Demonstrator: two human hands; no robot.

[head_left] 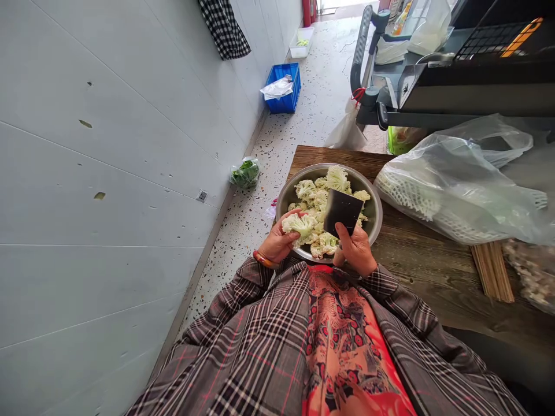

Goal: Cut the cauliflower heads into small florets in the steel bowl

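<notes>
My left hand [278, 240] is closed around a pale cauliflower floret [299, 226], held over the near left side of a round metal bowl [378, 222]. In my right hand [356, 249] is a cleaver [342, 211] with a broad dark blade, raised above the bowl with the thumb against the blade. Several cauliflower pieces [319, 199] lie in the bowl beneath both hands, and the blade hides some of them. Floret and blade are apart. The cleaver's handle is mostly covered by my fingers.
The bowl stands on a wooden table [416, 277]. To its right lie a clear plastic bag [459, 179] with net-wrapped contents and a bundle of thin sticks [492, 271]. A cart [368, 104] stands beyond. Bagged greens [245, 173] and a blue crate [284, 98] sit along the wall.
</notes>
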